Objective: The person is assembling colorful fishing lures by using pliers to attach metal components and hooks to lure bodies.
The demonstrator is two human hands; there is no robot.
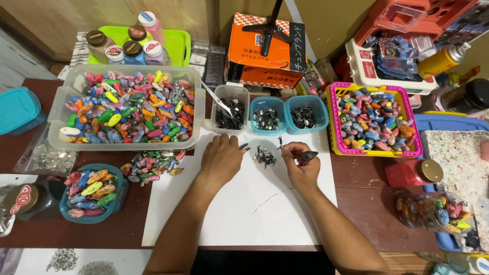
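Resting palm-down on the white sheet (239, 203), the left hand (220, 159) lies flat with fingers loosely spread, gripping nothing; its fingertips reach toward a small dark metal piece (245, 146) just beyond them. The right hand (300, 165) is closed around a dark lure body (307, 156), thumb and forefinger also pinching a thin metal fitting (280, 142) upright.

- Between the hands: a small heap of dark hooks (264, 156), loose on the sheet, just beside the right hand's knuckles and near the left fingertips.
- Behind the heap: one clear tub (230, 113) and two blue tubs (287, 113) of metal parts, touching in a row.
- Far left: a large clear bin (127, 107) of painted lures; below it a loose scatter and a blue bowl (91, 192) of the same.
- Far right: a pink basket (374, 119) of painted lures.

Risk, judged: the hooks lie tangled and unguarded close to both hands, so a careless sweep could snag a finger or scatter them off the sheet. The pinched fitting is tiny; a slack grip would likely drop it into the heap.
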